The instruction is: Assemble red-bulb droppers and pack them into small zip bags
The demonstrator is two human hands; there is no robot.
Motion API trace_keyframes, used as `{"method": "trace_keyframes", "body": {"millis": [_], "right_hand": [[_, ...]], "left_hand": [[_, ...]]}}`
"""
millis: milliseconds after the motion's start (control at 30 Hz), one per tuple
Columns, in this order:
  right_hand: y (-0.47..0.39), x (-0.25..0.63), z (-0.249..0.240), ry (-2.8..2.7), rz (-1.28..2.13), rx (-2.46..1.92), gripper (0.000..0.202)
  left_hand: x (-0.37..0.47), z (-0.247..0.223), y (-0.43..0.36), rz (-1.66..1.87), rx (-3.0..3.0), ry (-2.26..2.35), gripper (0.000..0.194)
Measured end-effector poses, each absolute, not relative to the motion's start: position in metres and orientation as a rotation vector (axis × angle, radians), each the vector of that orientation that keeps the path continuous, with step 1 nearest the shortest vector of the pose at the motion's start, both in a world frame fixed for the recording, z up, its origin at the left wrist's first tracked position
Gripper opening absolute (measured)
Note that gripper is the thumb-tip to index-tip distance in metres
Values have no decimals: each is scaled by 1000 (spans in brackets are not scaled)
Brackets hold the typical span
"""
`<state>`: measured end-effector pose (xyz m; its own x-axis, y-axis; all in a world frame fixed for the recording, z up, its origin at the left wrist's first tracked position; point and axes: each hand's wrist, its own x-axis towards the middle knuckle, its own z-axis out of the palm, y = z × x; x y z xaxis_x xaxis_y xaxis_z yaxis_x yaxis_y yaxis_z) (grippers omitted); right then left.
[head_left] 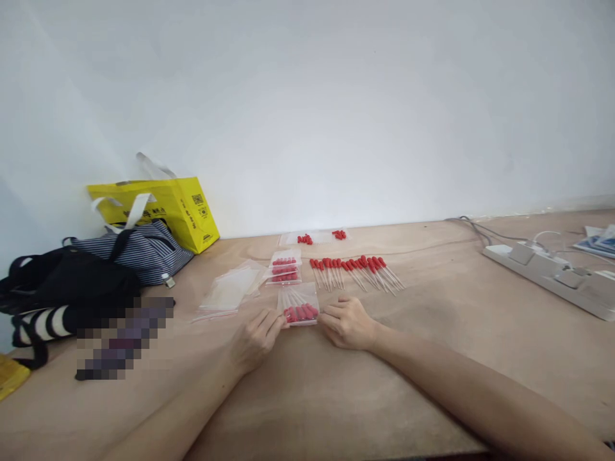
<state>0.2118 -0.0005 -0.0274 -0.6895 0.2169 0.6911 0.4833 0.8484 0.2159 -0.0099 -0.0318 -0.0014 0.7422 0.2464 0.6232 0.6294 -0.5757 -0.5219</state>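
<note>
A clear zip bag [298,296] lies flat on the table, with several red-tipped white sticks [302,312] inside, red ends toward me. My left hand [259,333] pinches the bag's near left corner. At its near right corner, my right hand [349,323] has its fingers curled closed on the edge. Just beyond sit filled zip bags [284,271] in a stack, red ends showing in rows. To the right, loose red-tipped sticks [358,266] lie in a row, red ends away from me. Flat empty-looking clear bags [230,286] are piled to the left.
By the wall lie more red pieces [305,239] on clear plastic. At left are a yellow shopping bag [199,221], a striped bag [144,253], a black bag [67,282] and a blurred-out item [125,339]. A white power strip [548,275] with plugs and cables lies right.
</note>
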Motion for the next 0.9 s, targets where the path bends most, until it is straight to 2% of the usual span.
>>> {"method": "trace_keyframes", "body": {"millis": [133, 233, 333, 433, 500, 633, 767, 833, 900], "right_hand": [[-1, 214, -28, -2340, -476, -525, 19], [1, 218, -30, -2321, -461, -556, 19], [3, 221, -32, -2314, -436, -585, 18], [4, 221, -32, -2317, -413, -574, 17], [3, 220, -31, -2320, -403, -564, 18], [-1, 217, -27, -2393, -346, -487, 18], [-5, 217, -22, -2473, -194, -424, 17], [-6, 220, -20, -2484, -123, -477, 17], [-5, 222, -20, -2493, -80, -543, 17]], "left_hand": [[-11, 1, -31, -665, -2183, -699, 31], [-19, -5, -27, -812, -2381, -868, 39], [-22, -9, -23, -1173, -2614, -1522, 40], [-15, -4, -19, -1662, -2534, -2377, 30], [-6, 1, -18, -1806, -2493, -2673, 32], [11, 4, -21, -1867, -2747, -2584, 48], [9, 4, -32, -1877, -2736, -2677, 36], [-2, 6, -38, -1898, -2525, -2833, 31], [-18, 10, -40, -2098, -2242, -2862, 28]]}}
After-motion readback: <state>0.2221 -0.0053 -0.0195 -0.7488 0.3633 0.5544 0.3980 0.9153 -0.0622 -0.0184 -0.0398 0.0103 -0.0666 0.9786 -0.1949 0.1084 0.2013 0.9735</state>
